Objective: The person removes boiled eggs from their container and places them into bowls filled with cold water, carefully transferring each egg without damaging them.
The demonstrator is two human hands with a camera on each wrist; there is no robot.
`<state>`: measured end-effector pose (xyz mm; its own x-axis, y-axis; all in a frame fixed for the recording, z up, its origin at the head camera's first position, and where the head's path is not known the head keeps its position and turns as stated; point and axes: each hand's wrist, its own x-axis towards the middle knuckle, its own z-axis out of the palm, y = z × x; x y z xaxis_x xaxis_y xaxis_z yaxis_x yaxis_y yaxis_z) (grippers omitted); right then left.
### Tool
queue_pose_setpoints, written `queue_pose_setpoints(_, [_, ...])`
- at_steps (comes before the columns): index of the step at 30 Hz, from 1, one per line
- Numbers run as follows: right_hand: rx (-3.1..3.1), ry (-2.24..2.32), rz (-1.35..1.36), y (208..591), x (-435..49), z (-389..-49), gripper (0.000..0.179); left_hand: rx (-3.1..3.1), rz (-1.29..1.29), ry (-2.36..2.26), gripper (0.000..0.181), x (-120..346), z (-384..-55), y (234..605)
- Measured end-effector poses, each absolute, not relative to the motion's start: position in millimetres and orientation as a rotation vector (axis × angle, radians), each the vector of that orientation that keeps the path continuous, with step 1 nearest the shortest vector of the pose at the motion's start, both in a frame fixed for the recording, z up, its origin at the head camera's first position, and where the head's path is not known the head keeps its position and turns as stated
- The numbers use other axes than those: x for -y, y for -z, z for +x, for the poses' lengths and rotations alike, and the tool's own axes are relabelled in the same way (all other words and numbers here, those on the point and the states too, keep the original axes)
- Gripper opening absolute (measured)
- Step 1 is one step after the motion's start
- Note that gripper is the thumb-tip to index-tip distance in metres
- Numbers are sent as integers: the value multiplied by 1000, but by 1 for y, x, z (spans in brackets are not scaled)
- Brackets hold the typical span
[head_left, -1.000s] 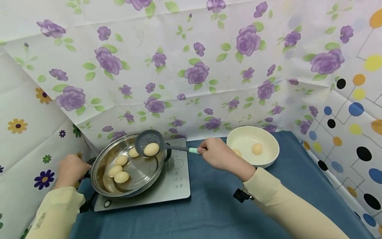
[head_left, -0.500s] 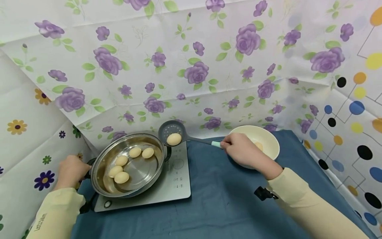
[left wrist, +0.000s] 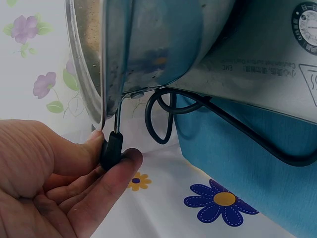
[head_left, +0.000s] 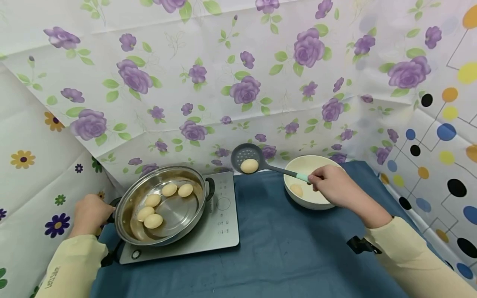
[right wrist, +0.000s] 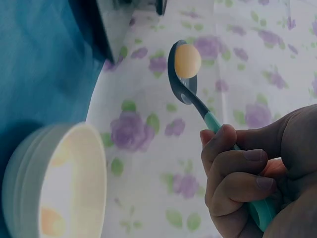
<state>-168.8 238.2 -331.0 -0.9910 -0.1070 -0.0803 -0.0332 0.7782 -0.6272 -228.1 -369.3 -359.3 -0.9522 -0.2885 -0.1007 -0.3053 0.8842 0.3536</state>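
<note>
My right hand (head_left: 333,186) grips the mint-green handle of a grey slotted spoon (head_left: 244,152). One egg (head_left: 249,166) lies in its bowl, held in the air between the pot and the white bowl (head_left: 313,204). In the right wrist view the fingers (right wrist: 242,186) wrap round the handle. On the left, my left hand (head_left: 90,211) holds the black side handle (left wrist: 112,151) of a steel pot (head_left: 175,241), thumb on one side and fingers on the other. Several eggs (head_left: 153,221) sit in the pot. Inside the white bowl one egg (head_left: 296,190) shows past the spoon handle; the right wrist view shows two.
The pot stands on a flat silver induction cooker (head_left: 223,231), whose black cord (left wrist: 237,131) loops below the left side. A blue cloth (head_left: 268,248) covers the table. Flower-patterned sheeting (head_left: 223,103) rises behind, and a dotted sheet (head_left: 447,165) hangs on the right.
The slotted spoon with its egg has travelled right, from over the pot to near the white bowl, my right hand moving with it. My left hand stays on the pot handle.
</note>
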Motion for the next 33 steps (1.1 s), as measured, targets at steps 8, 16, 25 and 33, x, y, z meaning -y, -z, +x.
queue_pose_setpoints(8, [-2897,958,-22,349,-280,-159,35,-2994,-479,-575,25,369,-230,357])
queue_pose_setpoints(16, [-2914,938,36,359,-306,-152,42,-3008,-473,-571,24,368,-230,358])
queue_pose_setpoints(25, [-2941,891,121,371,-333,-144,49,-3001,-461,-565,24,367,-229,358])
queue_pose_setpoints(33, [-2974,852,160,380,-346,-143,48,-2991,-484,-569,26,368,-230,358])
